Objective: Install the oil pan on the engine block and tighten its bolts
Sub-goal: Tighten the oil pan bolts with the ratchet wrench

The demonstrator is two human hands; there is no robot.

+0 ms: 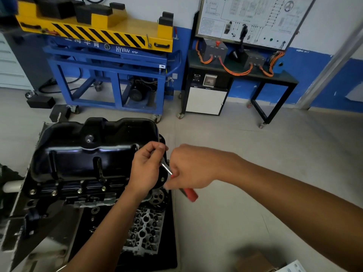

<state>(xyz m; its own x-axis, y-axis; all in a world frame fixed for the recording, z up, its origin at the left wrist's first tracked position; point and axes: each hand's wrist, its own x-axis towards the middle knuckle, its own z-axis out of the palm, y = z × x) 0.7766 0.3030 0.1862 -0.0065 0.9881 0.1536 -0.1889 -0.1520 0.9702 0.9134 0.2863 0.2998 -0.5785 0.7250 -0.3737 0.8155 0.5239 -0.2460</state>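
Partly hidden ratchet (pixel 166 168): left grip (pixel 146 167) pinches head, right grip (pixel 189 169) wraps red handle.

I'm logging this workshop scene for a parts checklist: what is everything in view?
oil pan: one, black, seated on the engine block
engine block: one, dark, under the pan
bolts: at least four, silver, along the pan's near flange
ratchet: one, silver with red handle, at the pan's right end
cylinder head: one, silver, on the black mat near the block
lift cart: one, blue with yellow top, by the back wall
training board: one, white, upper right above a black table
left hand: one, bare, pinching the ratchet's head end
right hand: one, bare, gripping the ratchet's handle
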